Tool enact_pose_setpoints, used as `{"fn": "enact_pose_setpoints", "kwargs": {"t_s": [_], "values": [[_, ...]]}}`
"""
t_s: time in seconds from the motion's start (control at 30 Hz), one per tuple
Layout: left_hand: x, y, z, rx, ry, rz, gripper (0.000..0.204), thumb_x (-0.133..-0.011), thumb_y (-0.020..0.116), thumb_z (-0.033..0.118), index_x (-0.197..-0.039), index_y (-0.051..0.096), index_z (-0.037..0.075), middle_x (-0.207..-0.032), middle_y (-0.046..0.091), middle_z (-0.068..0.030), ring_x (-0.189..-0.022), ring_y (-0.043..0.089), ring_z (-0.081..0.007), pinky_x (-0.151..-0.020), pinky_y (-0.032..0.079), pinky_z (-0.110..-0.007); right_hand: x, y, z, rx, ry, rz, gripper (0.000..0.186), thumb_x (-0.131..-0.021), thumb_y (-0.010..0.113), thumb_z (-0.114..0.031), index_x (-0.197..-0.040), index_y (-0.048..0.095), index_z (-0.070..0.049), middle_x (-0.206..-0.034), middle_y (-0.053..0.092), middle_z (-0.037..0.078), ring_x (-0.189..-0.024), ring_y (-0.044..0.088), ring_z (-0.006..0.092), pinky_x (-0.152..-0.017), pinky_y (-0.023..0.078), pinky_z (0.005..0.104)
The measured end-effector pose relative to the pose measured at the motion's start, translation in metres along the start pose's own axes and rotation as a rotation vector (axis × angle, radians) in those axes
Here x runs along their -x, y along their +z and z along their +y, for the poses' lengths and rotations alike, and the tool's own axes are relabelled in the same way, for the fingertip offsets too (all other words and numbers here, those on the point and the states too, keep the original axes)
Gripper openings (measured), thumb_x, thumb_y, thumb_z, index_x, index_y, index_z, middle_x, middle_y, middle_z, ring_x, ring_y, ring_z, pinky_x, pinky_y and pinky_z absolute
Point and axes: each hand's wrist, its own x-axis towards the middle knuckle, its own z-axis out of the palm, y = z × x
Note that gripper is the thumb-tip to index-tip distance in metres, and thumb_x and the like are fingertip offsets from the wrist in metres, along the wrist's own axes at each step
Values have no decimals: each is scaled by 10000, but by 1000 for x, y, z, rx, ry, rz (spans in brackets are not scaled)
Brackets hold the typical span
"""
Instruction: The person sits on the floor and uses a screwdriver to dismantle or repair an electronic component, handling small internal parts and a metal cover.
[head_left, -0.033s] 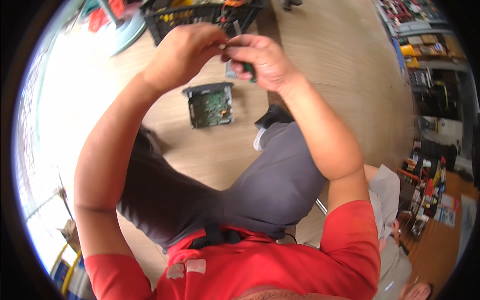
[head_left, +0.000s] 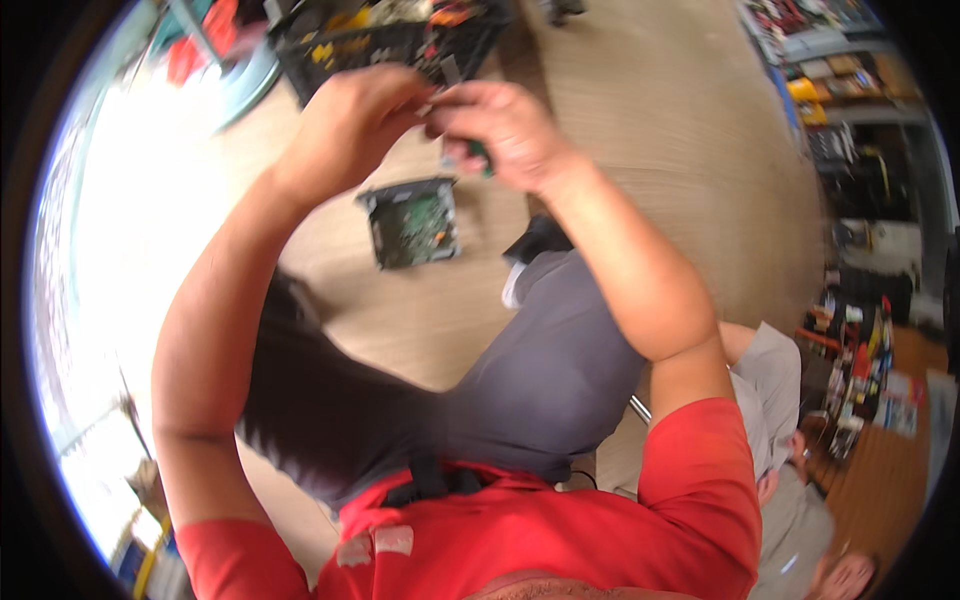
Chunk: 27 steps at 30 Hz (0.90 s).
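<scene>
My two hands meet in front of me, fingertips together, above the floor. My left hand [head_left: 355, 125] is closed in a pinch at a small pale bit between the fingertips; its kind is too small and blurred to tell. My right hand [head_left: 500, 135] is closed round a tool with a green handle [head_left: 481, 157], and its thumb and forefinger reach to the same spot. The tool's working end is hidden. Below the hands, an opened electronic unit [head_left: 412, 222] with a dark front and metal sides lies on the floor, its green circuit board facing up.
A black crate [head_left: 385, 45] full of mixed parts stands beyond my hands, beside a pale green round stand base [head_left: 245, 90]. Shelves [head_left: 835, 130] with tools line the right side. A seated person in grey clothes [head_left: 785, 420] is close at my right, by a cluttered wooden desk [head_left: 880, 470].
The whole view has shifted slightly, so the floor unit and crate sit a little lower and further left. My hands appear slightly lower and left too, keeping the same grip.
</scene>
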Motion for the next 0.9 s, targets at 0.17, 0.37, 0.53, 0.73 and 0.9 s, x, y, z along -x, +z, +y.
{"fn": "enact_pose_setpoints", "kwargs": {"t_s": [0.17,0.37,0.53,0.73,0.9], "values": [[5,6,2,-72,-102,17,51,-801,655,14,-824,609,19,-792,601,-142,-746,598,-344,-648,476,-394,-19,-2,19,48,-86,44,167,-804,654,-102,-925,667,13,-688,648,83,-476,528,114,-420,411,263],[4,14,11,-58,-196,43,38,-841,638,6,-863,607,5,-771,620,-120,-683,615,-245,-624,481,-327,-7,2,13,-18,-90,68,74,-845,655,-62,-864,612,-5,-697,623,66,-483,508,96,-395,373,243],[2,14,15,-80,-218,63,59,-832,657,1,-873,616,12,-776,629,-110,-678,628,-223,-626,498,-310,-7,3,9,5,-131,50,84,-835,656,-63,-877,611,-6,-714,632,61,-509,517,93,-415,384,237],[4,21,8,-28,-213,28,93,-823,659,-5,-908,621,1,-797,649,-119,-696,651,-219,-636,514,-308,-7,-2,12,142,-94,104,85,-831,652,-76,-870,617,-10,-722,633,52,-522,520,92,-430,389,235],[-1,26,8,15,-195,-18,94,-822,651,-10,-908,617,-1,-796,653,-115,-690,656,-217,-633,515,-306,-1,-7,10,199,-91,153,65,-830,636,-68,-855,625,-8,-700,626,54,-514,528,97,-423,392,240]]}}
